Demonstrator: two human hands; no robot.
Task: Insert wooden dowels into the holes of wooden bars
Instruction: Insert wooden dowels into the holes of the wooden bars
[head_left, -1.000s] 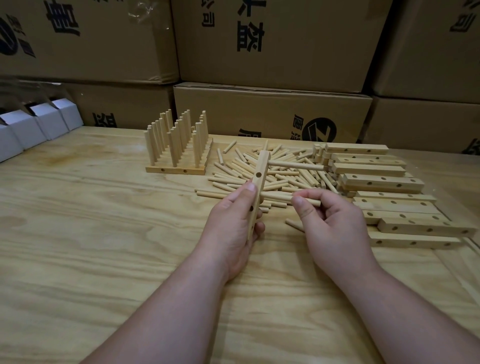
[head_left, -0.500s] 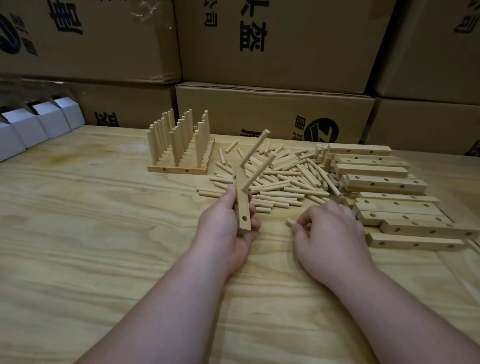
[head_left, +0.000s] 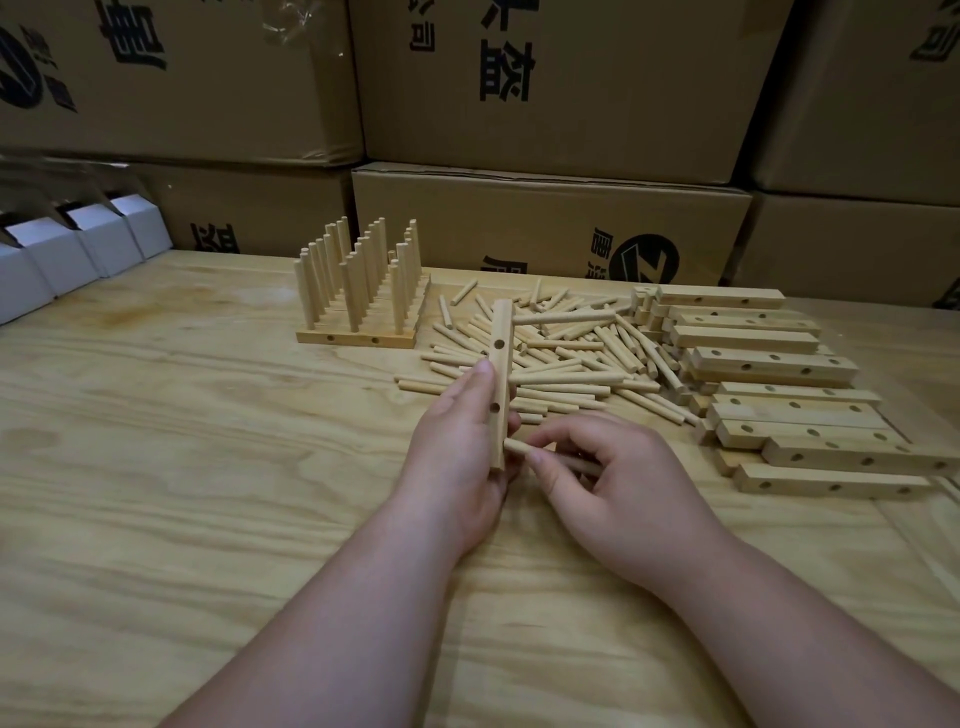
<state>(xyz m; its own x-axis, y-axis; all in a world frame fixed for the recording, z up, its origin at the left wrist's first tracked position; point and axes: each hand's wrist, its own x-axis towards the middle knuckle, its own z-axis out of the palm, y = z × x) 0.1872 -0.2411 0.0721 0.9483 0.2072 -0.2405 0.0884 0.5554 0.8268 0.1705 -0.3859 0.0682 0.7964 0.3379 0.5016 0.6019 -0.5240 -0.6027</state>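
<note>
Nearest the viewer, the right hand (head_left: 618, 488) pinches a dowel (head_left: 545, 456) between thumb and curled fingers, the rod lying roughly level with its free end touching, or all but touching, the lower right side of the bar (head_left: 500, 384). Just left of those fingers, the left hand (head_left: 457, 441) grips the bar upright, thumb laid along its left edge and fingers wrapped behind its lower half; two open holes show on the face turned to the camera, and one dowel already juts sideways from the side near its top. Judged by look, both parts are light, stiff, dry softwood, unlikely to slip or crush; the dowel is best held close behind its leading end so that it enters square, and the bar near the hole being filled, to resist the push. A tilted entry could jam or split the rim of the hole. Beyond the fingertips lies the loose pile of dowels (head_left: 561, 358), with unfilled bars (head_left: 779, 395) stacked to its right. Farther back and left of the left thumb stand finished bars (head_left: 358, 291) with upright pegs in rows. Behind the table (head_left: 156, 467) rise cardboard boxes (head_left: 561, 88) and, far left, small white cartons (head_left: 78, 249).
</note>
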